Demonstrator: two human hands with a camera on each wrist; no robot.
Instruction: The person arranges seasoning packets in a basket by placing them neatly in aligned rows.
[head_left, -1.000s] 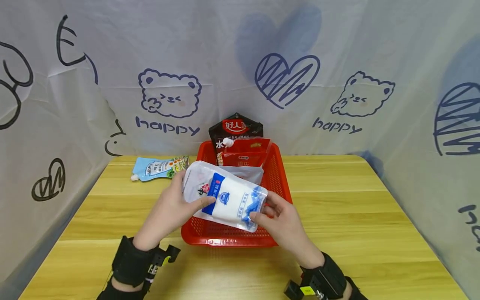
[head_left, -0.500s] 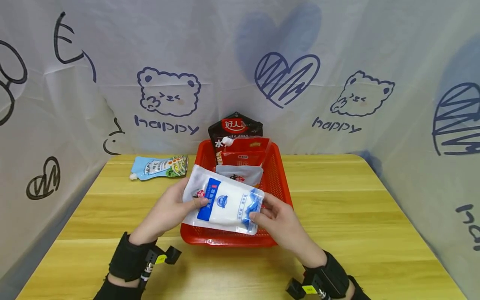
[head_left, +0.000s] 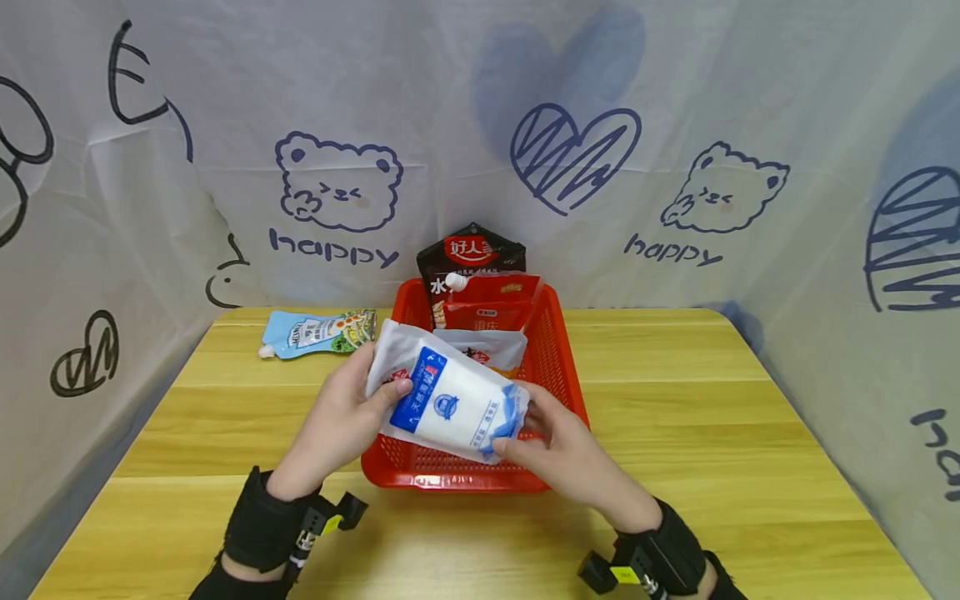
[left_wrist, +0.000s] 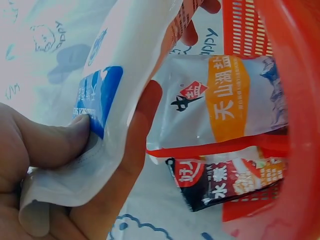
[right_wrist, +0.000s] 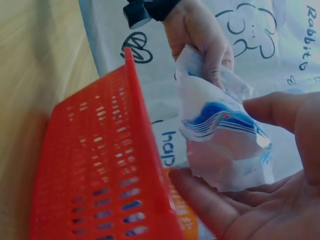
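Observation:
A white and blue bag of salt [head_left: 450, 408] is held tilted above the red basket [head_left: 564, 350]. My left hand [head_left: 341, 421] grips its upper left end, thumb on the printed front and fingers behind. At the other end, my right hand [head_left: 566, 450] pinches the lower corner between thumb and fingers. The right wrist view has the bag's crinkled bottom [right_wrist: 227, 160] between that thumb and the fingers below. Inside the basket stand another salt bag [left_wrist: 227, 100] with an orange band, a red spouted pouch [head_left: 495, 304] and a black seasoning packet [head_left: 472, 250].
A light blue Heinz squeeze pouch [head_left: 318, 333] lies on the wooden table [head_left: 712, 433], left of the basket. White cloth walls [head_left: 450, 100] with drawn bears and hearts enclose the table at the back and sides.
The held salt bag has shifted slightly and tilted while both hands keep hold of it. The orange-banded bag behind it shows more than a second ago.

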